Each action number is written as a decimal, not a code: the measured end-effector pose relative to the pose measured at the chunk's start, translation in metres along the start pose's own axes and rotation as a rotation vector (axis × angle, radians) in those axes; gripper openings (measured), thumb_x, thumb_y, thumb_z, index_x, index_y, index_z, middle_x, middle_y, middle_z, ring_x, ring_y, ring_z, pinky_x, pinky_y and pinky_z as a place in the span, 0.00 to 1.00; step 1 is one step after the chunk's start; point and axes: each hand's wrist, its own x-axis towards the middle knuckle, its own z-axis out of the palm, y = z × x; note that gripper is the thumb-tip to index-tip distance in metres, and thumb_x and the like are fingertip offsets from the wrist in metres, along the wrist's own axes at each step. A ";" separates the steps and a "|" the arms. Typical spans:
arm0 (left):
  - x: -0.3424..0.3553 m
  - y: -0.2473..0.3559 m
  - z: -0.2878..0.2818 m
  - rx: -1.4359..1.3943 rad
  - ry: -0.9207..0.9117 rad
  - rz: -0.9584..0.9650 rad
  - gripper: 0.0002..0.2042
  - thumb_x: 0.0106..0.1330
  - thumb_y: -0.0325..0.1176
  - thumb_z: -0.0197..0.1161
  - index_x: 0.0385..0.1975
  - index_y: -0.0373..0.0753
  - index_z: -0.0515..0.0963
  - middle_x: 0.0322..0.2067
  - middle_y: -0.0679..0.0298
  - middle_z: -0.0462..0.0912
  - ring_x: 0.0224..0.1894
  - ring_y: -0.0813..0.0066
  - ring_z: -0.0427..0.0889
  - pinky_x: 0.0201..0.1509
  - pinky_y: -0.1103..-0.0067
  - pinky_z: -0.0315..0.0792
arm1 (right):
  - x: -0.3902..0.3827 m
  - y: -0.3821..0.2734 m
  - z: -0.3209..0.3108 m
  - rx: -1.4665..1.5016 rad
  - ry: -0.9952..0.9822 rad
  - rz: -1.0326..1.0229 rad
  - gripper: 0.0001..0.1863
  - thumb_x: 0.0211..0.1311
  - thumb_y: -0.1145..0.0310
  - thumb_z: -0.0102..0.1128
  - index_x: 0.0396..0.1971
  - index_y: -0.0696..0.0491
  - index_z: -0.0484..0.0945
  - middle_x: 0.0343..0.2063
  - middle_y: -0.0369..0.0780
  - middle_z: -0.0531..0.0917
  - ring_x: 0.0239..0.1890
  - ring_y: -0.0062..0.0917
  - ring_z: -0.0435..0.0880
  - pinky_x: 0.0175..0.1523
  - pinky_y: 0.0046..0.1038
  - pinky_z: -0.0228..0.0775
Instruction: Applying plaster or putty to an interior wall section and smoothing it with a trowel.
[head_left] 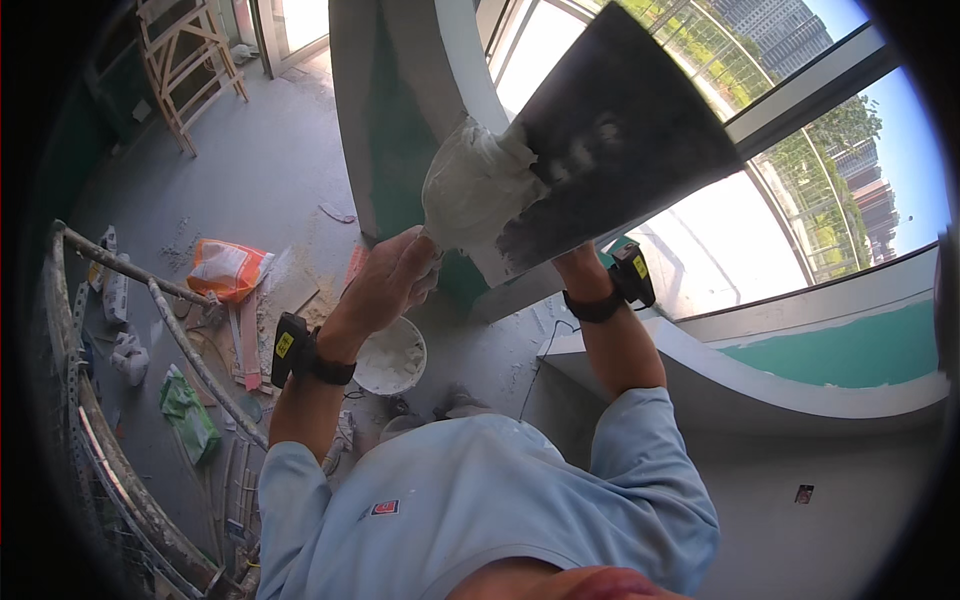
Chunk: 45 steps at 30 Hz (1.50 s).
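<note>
Above the floor, close under the camera, a wide dark trowel [620, 130] is held up at a tilt, its blade fanning toward the far right. The right hand [580, 262] sits beneath the blade and is mostly hidden by it; the grip cannot be told, though the position suggests the blade is supported from below so that it stays level enough to carry its load. A lump of white plaster [478, 185] rests at the blade's left corner, against the handle end. The left hand [385, 280] is closed around something just below the plaster, probably a second tool or the handle; the fingers hide which. The lump is judged to be kept near both hands so it can be worked without dripping.

A black wrist unit with a yellow tag [288, 345] is strapped to the left forearm, another [632, 275] to the right. Directly below the left hand, on the floor, stands a white bucket [392, 358], seemingly placed within easy reach. Farther left lie an orange bag [228, 268] and a scaffold rail [150, 300]; a curved green-and-white wall [400, 130] rises just beyond the plaster.
</note>
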 end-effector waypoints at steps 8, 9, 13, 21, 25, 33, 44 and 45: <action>-0.063 -0.022 -0.025 0.191 0.368 -0.063 0.18 0.68 0.49 0.42 0.30 0.38 0.66 0.16 0.73 0.58 0.16 0.88 0.57 0.15 0.88 0.51 | -0.118 -0.015 -0.026 -0.003 -0.208 0.826 0.11 0.52 0.65 0.52 0.18 0.55 0.71 0.16 0.31 0.72 0.17 0.14 0.68 0.24 0.20 0.63; -0.075 -0.031 -0.026 0.221 0.333 -0.109 0.18 0.68 0.49 0.42 0.30 0.38 0.66 0.16 0.73 0.58 0.16 0.88 0.57 0.15 0.88 0.51 | -0.132 -0.018 -0.019 0.328 -0.054 1.071 0.10 0.54 0.64 0.51 0.20 0.55 0.72 0.17 0.31 0.73 0.17 0.16 0.68 0.24 0.21 0.63; -0.092 -0.062 -0.008 0.200 0.430 -0.003 0.15 0.67 0.43 0.41 0.35 0.35 0.65 0.20 0.69 0.62 0.18 0.84 0.59 0.17 0.87 0.56 | -0.169 -0.031 0.021 1.138 0.209 1.563 0.14 0.59 0.59 0.49 0.29 0.56 0.73 0.23 0.37 0.78 0.22 0.20 0.77 0.29 0.24 0.73; -0.105 -0.083 0.022 1.296 0.408 0.438 0.13 0.62 0.26 0.48 0.45 0.30 0.66 0.31 0.59 0.68 0.34 0.68 0.71 0.37 0.75 0.67 | -0.192 -0.068 0.073 2.232 -0.262 1.303 0.23 0.65 0.52 0.41 0.45 0.56 0.72 0.38 0.41 0.80 0.36 0.25 0.81 0.42 0.30 0.76; -0.104 -0.087 0.029 1.573 0.311 0.652 0.24 0.55 0.20 0.56 0.54 0.38 0.67 0.33 0.55 0.71 0.35 0.58 0.75 0.36 0.70 0.70 | -0.173 -0.092 0.037 2.264 -0.274 1.232 0.21 0.64 0.53 0.43 0.44 0.55 0.71 0.37 0.41 0.79 0.38 0.27 0.80 0.44 0.30 0.75; -0.119 -0.052 0.044 1.837 0.237 0.610 0.23 0.56 0.26 0.57 0.54 0.45 0.68 0.33 0.56 0.74 0.29 0.58 0.78 0.30 0.70 0.73 | -0.170 -0.103 -0.029 2.138 -0.283 1.257 0.18 0.63 0.56 0.47 0.44 0.54 0.69 0.37 0.39 0.77 0.42 0.29 0.78 0.48 0.32 0.73; -0.201 -0.128 -0.025 1.426 1.009 -0.003 0.19 0.63 0.42 0.51 0.49 0.37 0.69 0.36 0.46 0.77 0.39 0.45 0.76 0.43 0.66 0.70 | -0.178 -0.061 -0.131 1.679 0.127 1.158 0.10 0.63 0.60 0.45 0.36 0.49 0.62 0.30 0.34 0.66 0.34 0.23 0.64 0.46 0.27 0.61; -0.210 -0.139 -0.032 1.313 1.078 -0.058 0.20 0.64 0.43 0.51 0.49 0.35 0.69 0.36 0.44 0.77 0.40 0.45 0.76 0.43 0.67 0.70 | -0.185 -0.048 -0.139 1.665 0.114 1.100 0.11 0.63 0.59 0.45 0.37 0.50 0.62 0.30 0.35 0.66 0.34 0.23 0.64 0.46 0.28 0.61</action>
